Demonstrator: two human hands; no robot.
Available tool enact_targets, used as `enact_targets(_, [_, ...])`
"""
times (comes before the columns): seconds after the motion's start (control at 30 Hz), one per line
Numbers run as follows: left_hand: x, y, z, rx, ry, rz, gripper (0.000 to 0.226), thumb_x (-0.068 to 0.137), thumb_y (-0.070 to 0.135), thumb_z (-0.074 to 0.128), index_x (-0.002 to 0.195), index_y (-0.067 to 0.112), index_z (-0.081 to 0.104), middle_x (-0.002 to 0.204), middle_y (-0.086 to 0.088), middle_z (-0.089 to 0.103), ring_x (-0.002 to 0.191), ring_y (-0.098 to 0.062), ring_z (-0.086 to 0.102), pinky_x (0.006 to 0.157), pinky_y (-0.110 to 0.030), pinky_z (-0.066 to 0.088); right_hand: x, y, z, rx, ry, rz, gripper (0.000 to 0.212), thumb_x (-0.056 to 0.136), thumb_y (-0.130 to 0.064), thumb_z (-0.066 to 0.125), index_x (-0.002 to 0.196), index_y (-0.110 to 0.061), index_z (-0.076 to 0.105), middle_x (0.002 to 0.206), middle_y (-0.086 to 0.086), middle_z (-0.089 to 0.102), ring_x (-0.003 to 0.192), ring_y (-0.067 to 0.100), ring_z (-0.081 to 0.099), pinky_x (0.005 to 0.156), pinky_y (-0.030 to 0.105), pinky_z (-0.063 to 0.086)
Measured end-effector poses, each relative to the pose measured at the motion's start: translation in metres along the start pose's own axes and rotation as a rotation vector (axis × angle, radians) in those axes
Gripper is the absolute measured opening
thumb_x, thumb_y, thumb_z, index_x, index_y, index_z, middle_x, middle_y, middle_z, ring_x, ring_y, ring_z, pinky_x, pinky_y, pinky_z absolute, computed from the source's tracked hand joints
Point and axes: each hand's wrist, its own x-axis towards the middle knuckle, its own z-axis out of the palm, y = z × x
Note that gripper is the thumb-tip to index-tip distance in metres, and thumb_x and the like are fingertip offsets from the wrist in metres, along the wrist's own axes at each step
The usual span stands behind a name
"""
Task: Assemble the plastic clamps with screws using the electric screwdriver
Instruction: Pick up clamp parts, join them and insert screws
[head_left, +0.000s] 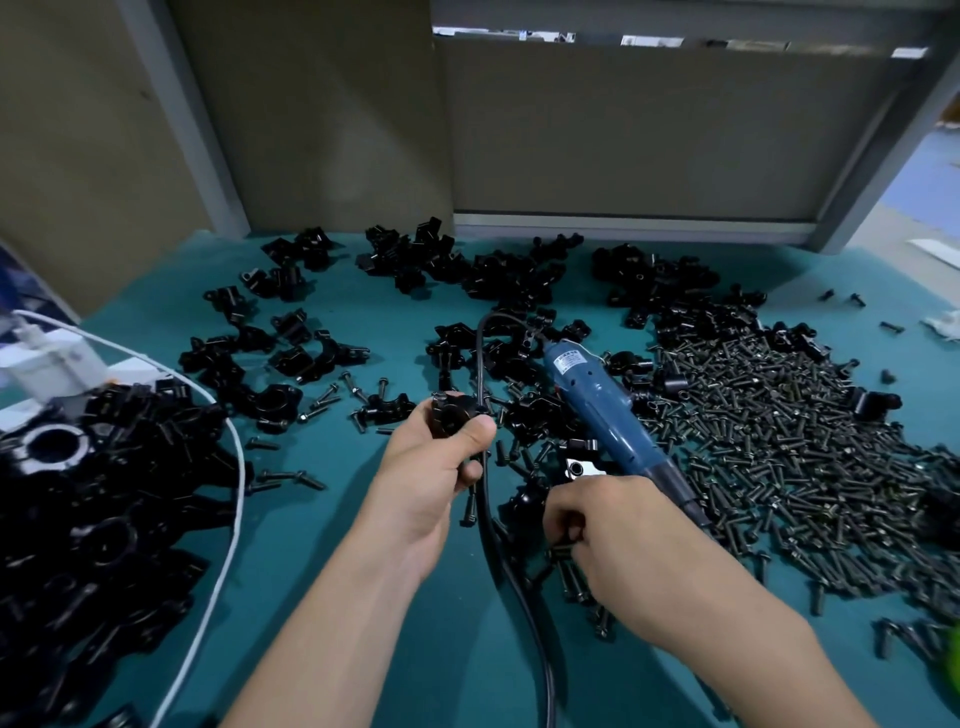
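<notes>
- Holds one plastic clamp (456, 415) in the left hand (436, 467), wrapped by curled fingers and thumb, raised over the middle of the tabletop (311, 519).
- Reaches with the right hand (618, 535) into loose screws toward the near edge. Seems to pinch a single screw (568, 538) between curled thumb and forefinger, though hard to confirm at this angle.
- Has the electric screwdriver (597, 410) lying slantwise just beyond the right hand, bit end toward the near right. Cannot tell whether touched by that hand.
- Trails the black cord (488, 519) from the tool's far end, down between the two forearms to the near edge.
- Reads as the start of one more cycle: clamp in hand, screw being fetched, driving not yet begun.
- Shows a broad screw pile (779, 467) spread toward the right edge and many loose clamp parts (493, 275) scattered along the far edge, so plenty left to assemble.
- Shows a heap of black pieces (104, 509) at the near left corner, probably finished clamps, though not certain from here.
- Suggests a job well under way yet far from ended, judging by the amount lying unassembled.
- Elsewhere: a white cable (231, 467) curving past that heap, and a pale box (47, 364) at the left edge.
</notes>
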Motion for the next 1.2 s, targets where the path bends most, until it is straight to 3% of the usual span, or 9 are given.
enact_targets(0.1, [0.0, -0.003, 0.001, 0.122, -0.024, 0.065, 0.017, 0.092, 0.004, 0.073, 0.096, 0.017, 0.063, 0.071, 0.011, 0.061, 0.06, -0.008, 0.046, 0.063, -0.022, 0.042, 0.002, 0.003, 0.0, 0.072, 0.053, -0.027, 0.033, 0.094, -0.005, 0.061, 0.097, -0.037, 0.067, 0.096, -0.016, 0.066, 0.079, 0.008, 0.066, 0.073, 0.032, 0.059])
enact_targets(0.23, [0.0, -0.006, 0.003, 0.229, -0.029, 0.119, 0.024, 0.088, 0.002, 0.075, 0.101, 0.019, 0.064, 0.075, 0.008, 0.062, 0.061, -0.008, 0.051, 0.066, -0.024, 0.043, 0.006, 0.006, -0.01, 0.506, 0.267, -0.037, 0.032, 0.099, -0.012, 0.063, 0.09, -0.041, 0.071, 0.092, -0.022, 0.069, 0.074, 0.003, 0.068, 0.069, 0.021, 0.054])
enact_targets(0.33, [0.0, -0.006, 0.002, 0.239, -0.049, 0.096, 0.023, 0.087, 0.003, 0.076, 0.102, 0.019, 0.066, 0.076, 0.009, 0.064, 0.059, -0.005, 0.052, 0.066, -0.023, 0.043, 0.008, 0.004, -0.012, 1.023, 0.303, 0.013, 0.032, 0.101, -0.004, 0.06, 0.086, -0.025, 0.079, 0.078, 0.001, 0.073, 0.067, 0.018, 0.072, 0.068, 0.034, 0.061])
enact_targets(0.43, [0.001, -0.005, 0.0, 0.209, -0.071, 0.07, 0.021, 0.09, 0.002, 0.073, 0.103, 0.018, 0.066, 0.083, 0.005, 0.066, 0.061, -0.008, 0.049, 0.065, -0.024, 0.043, 0.01, 0.002, -0.009, 1.394, 0.297, 0.089, 0.029, 0.099, 0.001, 0.06, 0.081, -0.011, 0.079, 0.069, 0.009, 0.069, 0.064, 0.022, 0.069, 0.061, 0.025, 0.058])
enact_targets(0.53, [0.002, -0.003, -0.002, 0.17, -0.1, 0.05, 0.024, 0.092, 0.001, 0.071, 0.109, 0.017, 0.065, 0.084, 0.003, 0.065, 0.064, -0.01, 0.048, 0.061, -0.021, 0.043, 0.011, 0.002, -0.007, 1.582, 0.285, 0.13, 0.022, 0.089, 0.011, 0.066, 0.081, -0.006, 0.078, 0.071, 0.013, 0.071, 0.068, 0.024, 0.072, 0.065, 0.023, 0.059])
enact_targets(0.73, [0.0, -0.002, -0.003, 0.194, -0.179, 0.069, 0.031, 0.092, -0.001, 0.07, 0.115, 0.019, 0.064, 0.085, 0.004, 0.065, 0.065, -0.008, 0.053, 0.061, -0.02, 0.046, 0.012, 0.001, -0.002, 1.475, 0.412, 0.076, 0.022, 0.089, 0.008, 0.07, 0.084, -0.011, 0.081, 0.078, 0.016, 0.074, 0.068, 0.024, 0.072, 0.063, 0.024, 0.059])
enact_targets(0.87, [-0.005, 0.002, -0.006, 0.235, -0.409, 0.055, 0.048, 0.091, -0.006, 0.07, 0.123, 0.029, 0.065, 0.09, 0.002, 0.067, 0.079, -0.01, 0.062, 0.071, -0.02, 0.052, 0.013, 0.002, 0.001, 1.245, 0.492, 0.026, 0.021, 0.088, 0.0, 0.076, 0.086, -0.021, 0.08, 0.072, 0.013, 0.074, 0.065, 0.027, 0.074, 0.062, 0.026, 0.059])
enact_targets(0.97, [-0.007, 0.005, -0.004, 0.265, -0.537, 0.06, 0.044, 0.086, 0.001, 0.076, 0.119, 0.028, 0.068, 0.097, -0.003, 0.068, 0.089, -0.014, 0.063, 0.08, -0.024, 0.053, 0.013, 0.005, 0.001, 1.076, 0.498, -0.008, 0.023, 0.088, -0.003, 0.078, 0.081, -0.025, 0.079, 0.067, 0.009, 0.073, 0.059, 0.025, 0.072, 0.059, 0.026, 0.059])
enact_targets(1.2, [-0.007, 0.004, -0.003, 0.254, -0.543, 0.058, 0.045, 0.084, 0.001, 0.076, 0.119, 0.029, 0.069, 0.101, -0.001, 0.067, 0.094, -0.014, 0.063, 0.081, -0.022, 0.053, 0.007, 0.007, -0.005, 0.876, 0.503, -0.029, 0.029, 0.088, -0.004, 0.078, 0.078, -0.032, 0.079, 0.065, 0.0, 0.073, 0.057, 0.017, 0.072, 0.061, 0.03, 0.062])
